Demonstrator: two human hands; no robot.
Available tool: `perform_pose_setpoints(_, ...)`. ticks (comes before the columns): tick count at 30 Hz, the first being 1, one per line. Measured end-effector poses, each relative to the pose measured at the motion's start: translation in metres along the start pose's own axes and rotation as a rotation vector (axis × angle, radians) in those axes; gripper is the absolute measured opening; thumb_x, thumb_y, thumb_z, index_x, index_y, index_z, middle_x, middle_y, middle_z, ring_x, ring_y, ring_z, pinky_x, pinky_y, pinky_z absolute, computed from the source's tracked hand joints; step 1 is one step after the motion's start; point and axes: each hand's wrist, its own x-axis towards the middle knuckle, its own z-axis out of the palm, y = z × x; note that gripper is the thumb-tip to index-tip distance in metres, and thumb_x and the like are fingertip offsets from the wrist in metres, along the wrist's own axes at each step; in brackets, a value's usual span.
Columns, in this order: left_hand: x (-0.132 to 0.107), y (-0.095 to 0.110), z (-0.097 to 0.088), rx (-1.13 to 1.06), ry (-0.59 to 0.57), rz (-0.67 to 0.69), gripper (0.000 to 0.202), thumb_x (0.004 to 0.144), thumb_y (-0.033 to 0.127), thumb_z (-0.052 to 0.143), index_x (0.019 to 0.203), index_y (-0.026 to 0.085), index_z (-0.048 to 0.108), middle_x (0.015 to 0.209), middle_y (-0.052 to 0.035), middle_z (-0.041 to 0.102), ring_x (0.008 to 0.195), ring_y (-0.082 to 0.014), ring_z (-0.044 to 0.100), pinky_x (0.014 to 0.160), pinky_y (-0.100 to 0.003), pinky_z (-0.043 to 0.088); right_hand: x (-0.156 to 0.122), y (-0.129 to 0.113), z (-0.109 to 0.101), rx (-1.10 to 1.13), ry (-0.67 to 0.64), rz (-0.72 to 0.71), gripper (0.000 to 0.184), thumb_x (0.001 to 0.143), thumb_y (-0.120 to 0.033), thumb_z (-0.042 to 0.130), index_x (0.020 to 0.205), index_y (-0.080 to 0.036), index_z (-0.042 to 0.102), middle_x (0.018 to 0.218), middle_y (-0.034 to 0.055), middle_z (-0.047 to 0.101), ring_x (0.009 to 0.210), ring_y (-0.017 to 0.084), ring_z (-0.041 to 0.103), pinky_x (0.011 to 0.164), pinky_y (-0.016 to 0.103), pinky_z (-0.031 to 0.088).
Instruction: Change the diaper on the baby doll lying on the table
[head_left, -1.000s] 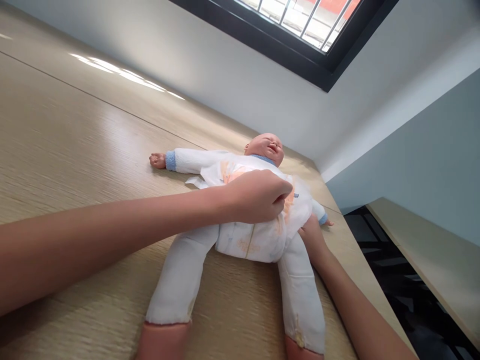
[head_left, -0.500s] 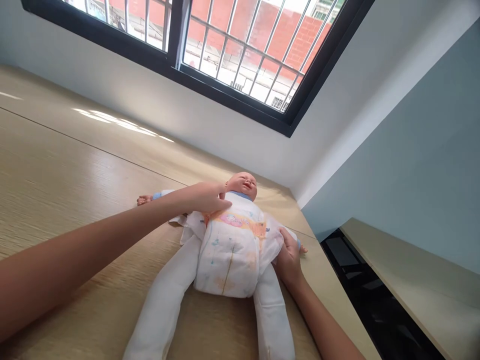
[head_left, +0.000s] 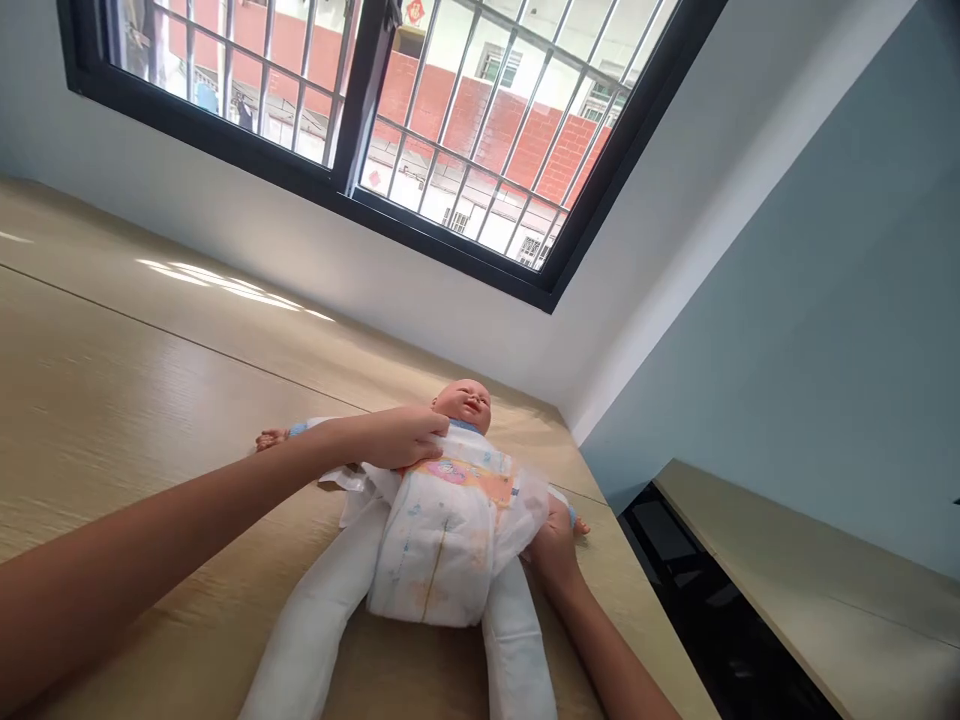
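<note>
diaper (head_left: 442, 540) wrapped around a baby doll (head_left: 461, 405) on the counter (head_left: 150, 380); left hand (head_left: 401, 438) pinches its top edge, right hand (head_left: 553, 548) pressed at its side, grip hidden.

Nothing legible on the disposable diaper (head_left: 431, 560) worn by the baby doll (head_left: 463, 405). Its pink-and-orange waist panel (head_left: 469, 478) has printed lettering and small graphics, but they're too small and creased to read. Faint small blue prints on the diaper's front, also unreadable. Through the barred window (head_left: 367, 90), a red diamond-shaped sign (head_left: 412, 12) hangs on the building opposite, with a pale character on it, too small to read for sure. No brand, number or word can be read anywhere.
</note>
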Motion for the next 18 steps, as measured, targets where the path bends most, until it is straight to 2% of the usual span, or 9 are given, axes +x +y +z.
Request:
perform_pose_setpoints(3,0.002,-0.003,0.005,0.071,0.024,-0.037,0.012,0.086,0.025,0.048,0.076,0.019,0.05,0.069,0.0007,0.056,0.063,-0.015,0.047,0.057,-0.026,0.027,0.001,0.004,-0.011,-0.197,-0.032,-0.024,0.02,0.083,-0.027,0.047,0.069,-0.017,0.057,0.069,0.0012,0.061,0.07,0.016,0.051,0.064,0.025,0.038)
perform_pose_setpoints(7,0.005,-0.003,0.016,0.187,0.135,-0.051,0.013,0.08,0.019,0.05,0.068,0.02,0.046,0.064,-0.0001,0.052,0.062,-0.0161,0.045,0.057,-0.029,0.026,-0.002,-0.001,-0.024,-0.471,-0.112,-0.058,0.02,0.084,-0.025,0.05,0.066,-0.017,0.053,0.067,-0.0002,0.06,0.065,0.014,0.048,0.061,0.025,0.029)
perform_pose_setpoints(10,0.004,0.009,0.022,0.225,0.19,-0.077,0.005,0.079,0.016,0.051,0.076,0.019,0.053,0.08,-0.0038,0.061,0.074,-0.0194,0.054,0.062,-0.028,0.034,-0.007,-0.007,-0.031,-0.475,-0.2,-0.056,0.02,0.083,-0.028,0.056,0.066,-0.018,0.052,0.067,-0.0012,0.058,0.064,0.013,0.048,0.059,0.024,0.028)
perform_pose_setpoints(12,0.003,0.022,0.023,0.263,0.238,-0.008,0.011,0.08,0.014,0.052,0.087,0.019,0.058,0.098,-0.0072,0.064,0.09,-0.023,0.057,0.073,-0.03,0.041,-0.008,-0.009,-0.033,-0.449,-0.268,-0.035,0.018,0.079,-0.028,0.062,0.068,-0.018,0.054,0.067,-0.0016,0.058,0.064,0.013,0.049,0.057,0.023,0.028)
perform_pose_setpoints(14,0.003,0.035,0.022,0.309,0.211,0.116,0.014,0.083,0.013,0.051,0.089,0.02,0.061,0.102,-0.0074,0.064,0.095,-0.024,0.057,0.08,-0.032,0.042,-0.009,-0.011,-0.034,-0.441,-0.31,0.023,0.015,0.077,-0.025,0.063,0.068,-0.017,0.054,0.066,-0.0017,0.058,0.063,0.013,0.049,0.056,0.023,0.027)
perform_pose_setpoints(15,0.003,0.041,0.021,0.316,0.162,0.154,0.014,0.083,0.012,0.05,0.085,0.02,0.061,0.098,-0.0064,0.065,0.092,-0.023,0.058,0.079,-0.031,0.042,-0.009,-0.012,-0.034,-0.447,-0.319,0.055,0.015,0.076,-0.024,0.062,0.067,-0.017,0.054,0.065,-0.0017,0.059,0.062,0.012,0.049,0.056,0.023,0.027)
perform_pose_setpoints(18,0.003,0.055,0.016,0.281,0.047,0.124,0.018,0.081,0.01,0.049,0.075,0.02,0.062,0.082,-0.0027,0.067,0.074,-0.0182,0.059,0.067,-0.029,0.04,-0.011,-0.017,-0.034,-0.479,-0.314,0.11,0.014,0.077,-0.021,0.059,0.065,-0.017,0.054,0.065,-0.0009,0.06,0.062,0.012,0.05,0.058,0.024,0.027)
